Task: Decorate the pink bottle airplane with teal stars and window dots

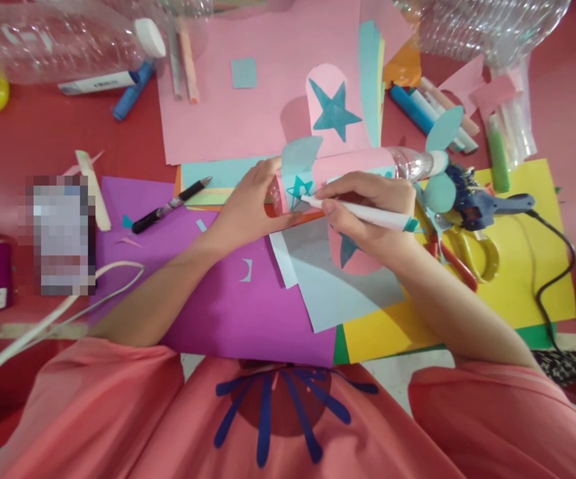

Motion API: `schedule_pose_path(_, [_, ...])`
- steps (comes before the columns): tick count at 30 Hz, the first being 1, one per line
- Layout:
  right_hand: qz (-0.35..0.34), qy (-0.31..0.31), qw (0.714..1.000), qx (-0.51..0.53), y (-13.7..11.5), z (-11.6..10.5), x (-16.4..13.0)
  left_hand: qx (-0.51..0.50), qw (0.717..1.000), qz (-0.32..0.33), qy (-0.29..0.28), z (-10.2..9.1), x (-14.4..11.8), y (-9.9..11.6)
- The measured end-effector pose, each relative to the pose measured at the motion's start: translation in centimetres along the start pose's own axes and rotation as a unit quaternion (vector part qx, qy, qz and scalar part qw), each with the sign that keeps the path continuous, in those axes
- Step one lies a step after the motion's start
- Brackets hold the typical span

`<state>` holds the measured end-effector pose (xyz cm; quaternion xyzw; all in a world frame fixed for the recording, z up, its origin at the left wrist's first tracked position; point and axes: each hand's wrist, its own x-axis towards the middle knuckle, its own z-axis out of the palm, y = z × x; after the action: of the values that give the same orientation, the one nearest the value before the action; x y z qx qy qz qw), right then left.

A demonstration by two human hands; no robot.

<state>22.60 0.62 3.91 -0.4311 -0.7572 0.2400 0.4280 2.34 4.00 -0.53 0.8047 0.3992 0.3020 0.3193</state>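
Note:
A plastic bottle wrapped in pink paper lies sideways in front of me, its white cap to the right. My left hand grips its base end, thumb below and fingers above. In my right hand is a white marker with a teal end. Its tip touches a teal star on the light-blue paper band around the bottle. Pink rounded paper pieces with dark teal stars stick out above and below the bottle; my right hand partly covers the lower one.
Scissors with yellow handles and a blue glue gun with a black cord lie at the right. A black pen rests on purple paper. Large clear bottles, loose markers and a blurred phone surround the work.

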Motion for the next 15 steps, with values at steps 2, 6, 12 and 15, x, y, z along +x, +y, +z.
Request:
schedule_pose_path(2, [0.004, -0.002, 1.000, 0.004, 0.02, 0.07, -0.04, 0.002, 1.000, -0.002, -0.002, 0.03, -0.01, -0.17])
schedule_pose_path(6, [0.025, 0.015, 0.998, 0.047, -0.06, 0.19, 0.04, 0.007, 1.000, -0.015, -0.010, -0.06, -0.04, -0.35])
schedule_pose_path(12, [0.023, 0.021, 0.998, 0.046, -0.07, 0.18, 0.02, 0.011, 1.000, -0.015, -0.005, -0.22, -0.10, 0.03])
schedule_pose_path(15, [0.017, 0.001, 1.000, 0.020, 0.00, 0.03, -0.04, 0.012, 1.000, -0.009, -0.001, -0.12, -0.10, 0.02])
